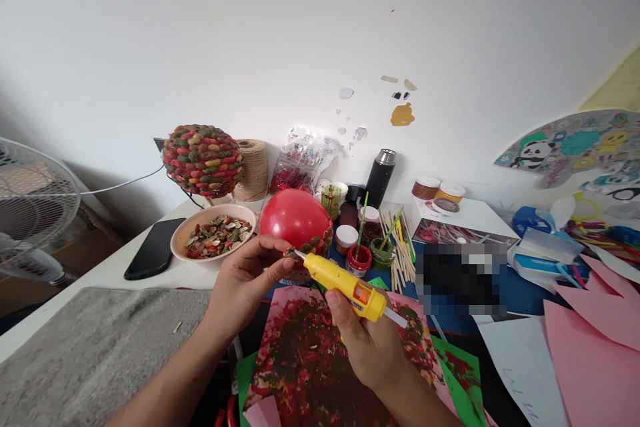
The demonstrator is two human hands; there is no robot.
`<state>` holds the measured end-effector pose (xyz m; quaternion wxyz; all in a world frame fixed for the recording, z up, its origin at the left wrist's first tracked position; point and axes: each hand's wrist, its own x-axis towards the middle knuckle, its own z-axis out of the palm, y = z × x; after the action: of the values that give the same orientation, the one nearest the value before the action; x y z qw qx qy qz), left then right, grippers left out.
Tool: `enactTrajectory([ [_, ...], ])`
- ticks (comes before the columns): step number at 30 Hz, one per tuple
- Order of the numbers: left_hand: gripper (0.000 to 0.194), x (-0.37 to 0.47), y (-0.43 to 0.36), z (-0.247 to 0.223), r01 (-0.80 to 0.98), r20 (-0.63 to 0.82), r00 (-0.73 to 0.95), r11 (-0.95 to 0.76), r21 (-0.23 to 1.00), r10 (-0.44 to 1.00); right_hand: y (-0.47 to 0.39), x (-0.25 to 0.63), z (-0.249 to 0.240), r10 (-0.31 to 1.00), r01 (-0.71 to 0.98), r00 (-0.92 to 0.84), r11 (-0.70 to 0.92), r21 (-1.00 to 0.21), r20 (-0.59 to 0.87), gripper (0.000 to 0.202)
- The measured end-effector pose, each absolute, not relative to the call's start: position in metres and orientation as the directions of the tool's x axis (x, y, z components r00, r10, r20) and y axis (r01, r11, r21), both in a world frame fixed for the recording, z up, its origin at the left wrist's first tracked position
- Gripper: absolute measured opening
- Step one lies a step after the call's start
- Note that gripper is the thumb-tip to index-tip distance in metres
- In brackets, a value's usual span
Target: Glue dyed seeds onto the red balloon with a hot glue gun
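Observation:
My right hand (370, 340) is wrapped round a yellow hot glue gun (340, 280), a clear glue stick poking out of its back end. Between the thumb and fingers of my left hand (245, 280) is a small painted nutshell (290, 252), right at the gun's nozzle. Just behind them sits a red balloon (295, 217), its lower part covered with coloured shells. To the left, a pale bowl (177, 240) holds many loose painted shells (220, 237). A finished-looking ball of red, green and yellow shells (203, 160) stands on short legs at the back.
Paint-smeared pink paper (310, 360) lies below my hands. Open paint jars (359, 259) with brushes, wooden sticks (400, 267) and a black flask (381, 177) stand beyond. A phone (154, 250), grey cloth (100, 347) and fan (35, 193) are at left; pink sheets (590, 360) lie right.

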<state>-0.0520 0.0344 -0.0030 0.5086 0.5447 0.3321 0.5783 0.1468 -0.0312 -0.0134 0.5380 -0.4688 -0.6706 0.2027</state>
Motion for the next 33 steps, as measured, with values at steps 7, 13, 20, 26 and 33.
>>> enactTrajectory([
  [7, 0.027, -0.0510, 0.0348, -0.0015, -0.249, 0.311, 0.110, -0.277, 0.928, 0.944, -0.0291, 0.1466, -0.0146, 0.840, 0.417, 0.005, 0.492, -0.764, 0.543, 0.049],
  [13, 0.025, -0.0523, 0.0345, -0.0021, -0.232, 0.324, 0.105, -0.293, 0.927, 0.940, -0.0299, 0.1466, -0.0142, 0.836, 0.430, 0.010, 0.492, -0.757, 0.549, 0.049],
  [20, 0.024, -0.0523, 0.0338, -0.0002, -0.229, 0.343, 0.104, -0.313, 0.922, 0.934, -0.0307, 0.1466, -0.0132, 0.836, 0.442, 0.003, 0.491, -0.751, 0.548, 0.049],
  [26, 0.024, -0.0526, 0.0343, -0.0005, -0.213, 0.349, 0.097, -0.323, 0.922, 0.932, -0.0302, 0.1458, -0.0107, 0.850, 0.427, -0.001, 0.477, -0.768, 0.527, 0.050],
  [33, 0.026, -0.0529, 0.0344, -0.0012, -0.223, 0.322, 0.089, -0.296, 0.929, 0.943, -0.0307, 0.1470, -0.0136, 0.873, 0.406, -0.002, 0.446, -0.798, 0.488, 0.050],
])
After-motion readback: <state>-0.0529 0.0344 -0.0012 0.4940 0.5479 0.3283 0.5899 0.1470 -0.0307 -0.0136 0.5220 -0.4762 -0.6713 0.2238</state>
